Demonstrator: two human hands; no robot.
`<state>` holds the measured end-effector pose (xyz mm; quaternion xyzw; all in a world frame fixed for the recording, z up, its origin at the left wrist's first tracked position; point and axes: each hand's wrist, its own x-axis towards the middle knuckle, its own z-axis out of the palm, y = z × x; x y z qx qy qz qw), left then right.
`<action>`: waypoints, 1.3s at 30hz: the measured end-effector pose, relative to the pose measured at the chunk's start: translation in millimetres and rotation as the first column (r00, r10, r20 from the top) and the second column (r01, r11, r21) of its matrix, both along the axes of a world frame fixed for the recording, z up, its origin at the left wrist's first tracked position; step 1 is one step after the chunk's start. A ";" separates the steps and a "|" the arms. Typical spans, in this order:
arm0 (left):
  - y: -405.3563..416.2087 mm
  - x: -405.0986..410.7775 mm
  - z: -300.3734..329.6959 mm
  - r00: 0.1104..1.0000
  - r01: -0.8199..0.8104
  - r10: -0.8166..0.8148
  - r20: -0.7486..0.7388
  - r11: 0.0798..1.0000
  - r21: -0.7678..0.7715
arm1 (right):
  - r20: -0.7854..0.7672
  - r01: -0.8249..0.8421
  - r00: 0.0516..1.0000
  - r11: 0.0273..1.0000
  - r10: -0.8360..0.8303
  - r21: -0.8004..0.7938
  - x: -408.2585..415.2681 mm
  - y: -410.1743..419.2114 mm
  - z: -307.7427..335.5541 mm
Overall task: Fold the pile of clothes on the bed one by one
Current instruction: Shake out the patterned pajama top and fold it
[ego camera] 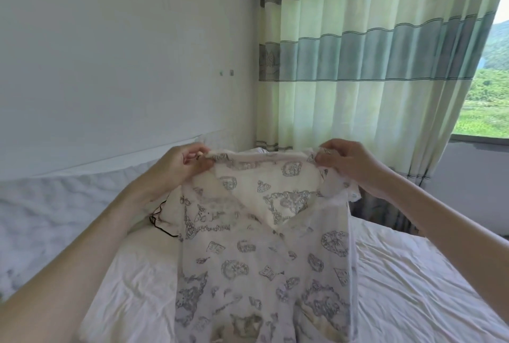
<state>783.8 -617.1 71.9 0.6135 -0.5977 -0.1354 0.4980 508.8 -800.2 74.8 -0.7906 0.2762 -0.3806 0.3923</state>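
Now both hands pinch the top corners of the shirt, left hand and right hand, holding it up at centre frame above the bed. Keep the top edge taut and level, then lower it flat before folding.

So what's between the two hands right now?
In the head view, only the printed shirt's top edge spans from the left hand to the right hand; each hand pinches a corner, with the curtain behind.

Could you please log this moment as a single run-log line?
phase: spreading garment | left hand: pinches printed shirt top corner | right hand: pinches other corner | shirt: held above bed
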 end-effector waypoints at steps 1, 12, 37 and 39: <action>-2.8 -2.0 -1.8 1.000 -0.027 0.026 -0.014 0.995 -0.098 | 0.052 0.032 0.998 0.999 -0.030 -0.038 4.5 0.5 0.7; 3.5 3.7 -17.6 0.985 -0.159 0.170 0.033 0.964 -0.215 | 0.139 0.021 0.990 0.985 0.003 -0.171 16.6 5.7 -19.8; 41.1 1.6 -35.8 0.843 -0.274 0.306 0.443 0.952 -0.136 | 0.146 -0.425 0.902 0.776 0.407 0.466 -11.1 35.1 -39.4; 48.3 1.6 -38.9 0.889 -0.248 0.275 0.365 0.961 -0.119 | 0.209 -0.492 0.862 0.664 0.461 0.564 -15.0 35.7 -41.0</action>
